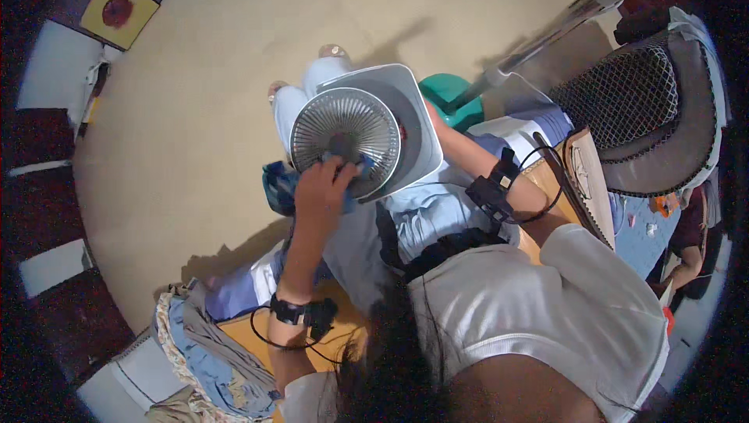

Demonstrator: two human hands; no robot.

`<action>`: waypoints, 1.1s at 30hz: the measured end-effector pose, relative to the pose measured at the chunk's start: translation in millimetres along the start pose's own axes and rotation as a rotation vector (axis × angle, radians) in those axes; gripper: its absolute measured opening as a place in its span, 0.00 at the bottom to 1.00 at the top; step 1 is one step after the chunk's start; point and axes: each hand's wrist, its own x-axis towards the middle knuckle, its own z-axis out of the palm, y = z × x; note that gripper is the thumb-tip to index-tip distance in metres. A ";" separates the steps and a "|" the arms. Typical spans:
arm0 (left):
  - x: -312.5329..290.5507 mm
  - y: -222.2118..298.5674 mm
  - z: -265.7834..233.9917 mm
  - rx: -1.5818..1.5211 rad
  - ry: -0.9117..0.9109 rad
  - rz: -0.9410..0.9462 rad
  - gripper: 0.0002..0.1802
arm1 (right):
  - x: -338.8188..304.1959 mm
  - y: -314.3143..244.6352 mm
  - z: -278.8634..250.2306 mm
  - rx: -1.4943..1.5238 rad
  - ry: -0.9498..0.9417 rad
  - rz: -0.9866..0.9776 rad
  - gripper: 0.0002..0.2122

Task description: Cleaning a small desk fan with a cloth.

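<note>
A grey rounded-square housing [424, 142] rests tilted on my lap. At its near left sits a round silver ribbed grille [359, 111] with a dark centre, like a fan guard. My left hand [321, 187] is closed on a blue cloth [365, 166] and presses it against the lower part of the grille. A dark blue bunched piece [278, 187] shows left of that hand; whether it belongs to the same cloth I cannot tell. My right forearm [472, 154] reaches to the housing's right side. Behind that side my right hand is hidden.
A metal pole [546, 37] with a green round base [454, 99] stands beyond the housing. To the right is a black mesh-backed chair [624, 103]. A handbag [587, 177] lies by my right arm, piled clothes [207, 345] at lower left. Another person's arm [686, 267] appears far right.
</note>
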 end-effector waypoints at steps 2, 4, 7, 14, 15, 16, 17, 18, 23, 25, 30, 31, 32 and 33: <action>-21.2 11.8 1.4 -0.028 -0.012 -0.032 0.13 | 4.1 4.2 -2.2 -0.051 -0.010 -0.004 0.17; -29.2 14.2 0.8 -0.037 -0.011 -0.052 0.13 | 10.6 9.4 -8.9 -0.171 -0.040 -0.035 0.17; -25.8 10.8 -2.8 -0.004 0.008 -0.026 0.12 | 20.8 18.4 -21.1 -0.230 -0.099 -0.114 0.18; 17.3 -16.3 5.1 0.109 0.073 0.000 0.10 | 11.3 10.5 -9.7 -0.161 -0.103 -0.132 0.18; 18.0 -15.8 4.5 0.097 0.087 0.013 0.11 | 17.2 12.6 -16.3 -0.205 -0.082 -0.112 0.18; 14.1 -16.5 4.6 0.104 0.062 0.019 0.11 | 16.3 12.0 -14.4 -0.215 -0.077 -0.103 0.18; 5.4 -16.8 5.6 0.110 0.038 0.026 0.11 | 14.7 10.8 -12.3 -0.227 -0.071 -0.093 0.17; -3.2 -15.4 4.6 0.116 0.013 0.033 0.11 | 10.5 9.5 -10.3 -0.212 -0.081 -0.097 0.17; -34.0 -1.3 -8.4 0.053 -0.022 -0.087 0.11 | -5.3 -3.1 8.4 -0.118 -0.085 -0.067 0.16; -30.8 -3.9 -10.2 0.087 -0.012 -0.034 0.10 | -2.2 -1.4 6.5 -0.055 -0.068 -0.048 0.16; 17.2 -20.2 -8.7 0.187 0.007 0.063 0.11 | 10.2 8.0 -6.5 0.045 -0.107 -0.061 0.16; 19.4 -22.0 -8.4 0.177 -0.008 0.057 0.11 | 11.2 8.1 -6.4 0.042 -0.108 -0.064 0.16; 20.3 -24.1 -7.8 0.168 -0.023 0.051 0.11 | 11.5 8.5 -5.2 0.039 -0.108 -0.067 0.16; 19.8 -25.5 -7.2 0.158 -0.038 0.045 0.12 | 9.3 8.9 -4.0 -0.036 -0.101 -0.087 0.16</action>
